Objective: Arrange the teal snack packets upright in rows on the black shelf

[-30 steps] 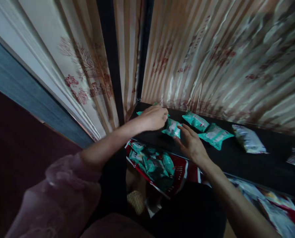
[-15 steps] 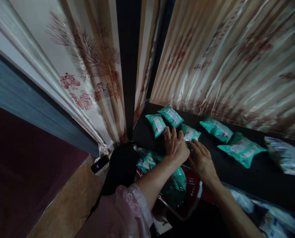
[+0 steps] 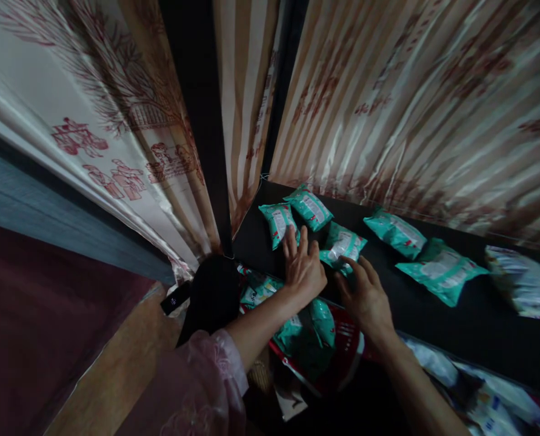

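left hand (image 3: 302, 271), spread, by leftmost teal packet (image 3: 277, 221) | right hand (image 3: 368, 304) at middle teal packet (image 3: 345, 243) | black surface (image 3: 474, 330) below

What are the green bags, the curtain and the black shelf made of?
The green bags look like thin, shiny plastic or foil: puffed, with flattened ends. The curtain seems satiny cloth, hanging in glossy folds. The black shelf looks flat and dull; I can't tell whether it's wood, metal or plastic.

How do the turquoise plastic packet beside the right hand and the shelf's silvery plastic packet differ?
The turquoise plastic packet carries a pale label; the silvery packet looks pale and shiny. The right hand is at the turquoise packet; no hand is near the silvery packet. Both lie on the black shelf.
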A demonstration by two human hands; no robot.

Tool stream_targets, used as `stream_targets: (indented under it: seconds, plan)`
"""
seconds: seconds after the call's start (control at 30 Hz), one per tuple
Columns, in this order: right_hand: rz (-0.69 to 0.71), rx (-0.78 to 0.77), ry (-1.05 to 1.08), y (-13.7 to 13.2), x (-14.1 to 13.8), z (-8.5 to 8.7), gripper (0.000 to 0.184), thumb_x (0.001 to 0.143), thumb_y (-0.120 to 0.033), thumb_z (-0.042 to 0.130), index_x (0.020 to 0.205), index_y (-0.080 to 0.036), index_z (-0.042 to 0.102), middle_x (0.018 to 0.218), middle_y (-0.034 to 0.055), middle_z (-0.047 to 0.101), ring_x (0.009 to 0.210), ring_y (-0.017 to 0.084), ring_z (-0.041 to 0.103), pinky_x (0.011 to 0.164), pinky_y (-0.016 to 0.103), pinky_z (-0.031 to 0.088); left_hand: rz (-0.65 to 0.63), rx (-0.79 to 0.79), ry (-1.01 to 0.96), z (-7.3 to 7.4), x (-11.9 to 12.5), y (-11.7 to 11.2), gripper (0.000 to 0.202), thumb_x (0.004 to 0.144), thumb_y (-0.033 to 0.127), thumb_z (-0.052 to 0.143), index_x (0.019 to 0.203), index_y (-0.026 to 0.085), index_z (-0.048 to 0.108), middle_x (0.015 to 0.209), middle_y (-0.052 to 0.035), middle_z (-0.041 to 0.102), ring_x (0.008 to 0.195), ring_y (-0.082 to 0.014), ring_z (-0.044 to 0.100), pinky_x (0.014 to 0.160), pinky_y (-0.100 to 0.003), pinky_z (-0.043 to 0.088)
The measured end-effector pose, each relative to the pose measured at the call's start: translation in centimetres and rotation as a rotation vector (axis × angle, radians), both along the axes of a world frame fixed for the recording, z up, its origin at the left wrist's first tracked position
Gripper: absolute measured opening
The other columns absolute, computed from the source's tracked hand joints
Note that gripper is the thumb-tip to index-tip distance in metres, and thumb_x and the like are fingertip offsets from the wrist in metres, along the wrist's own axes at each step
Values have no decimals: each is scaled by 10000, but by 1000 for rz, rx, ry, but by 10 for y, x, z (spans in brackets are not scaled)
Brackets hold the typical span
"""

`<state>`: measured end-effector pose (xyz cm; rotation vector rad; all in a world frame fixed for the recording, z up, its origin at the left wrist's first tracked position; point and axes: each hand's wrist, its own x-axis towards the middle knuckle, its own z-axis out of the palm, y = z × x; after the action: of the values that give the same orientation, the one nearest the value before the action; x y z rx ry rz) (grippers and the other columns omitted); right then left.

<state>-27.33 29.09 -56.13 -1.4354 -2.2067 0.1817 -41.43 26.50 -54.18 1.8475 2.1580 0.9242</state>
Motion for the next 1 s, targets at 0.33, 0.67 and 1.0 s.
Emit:
stream_targets:
  seconds: [0.33,0.67,1.0]
  plan:
    - [-319,-141,-5,5,-22,11,582,784,-593,444,1160,-153,500,1098,170,600,907,328,616,706,446,505,98,26,-25,-10,-19,5,476,790,177,476,1265,147,466,1520,-104,201,1409,-308,-17,1126,-550,180]
    - [-236,-129,69,10,-18,-4,689,774,-528,487,1322,-120,406,1142,196,560,956,320,568,784,453,468,-142,-11,46,-15,-36,-8,478,768,132,460,1242,71,470,1504,-147,229,1411,-295,5,1135,-519,166]
    - [-216,-182,119,9,-13,-10,647,770,-479,520,1316,-146,418,1157,164,569,992,296,560,831,436,458,-10,-28,-43,-24,-28,-18,491,777,100,426,1267,96,454,1531,-108,154,1407,-308,-47,1122,-543,186]
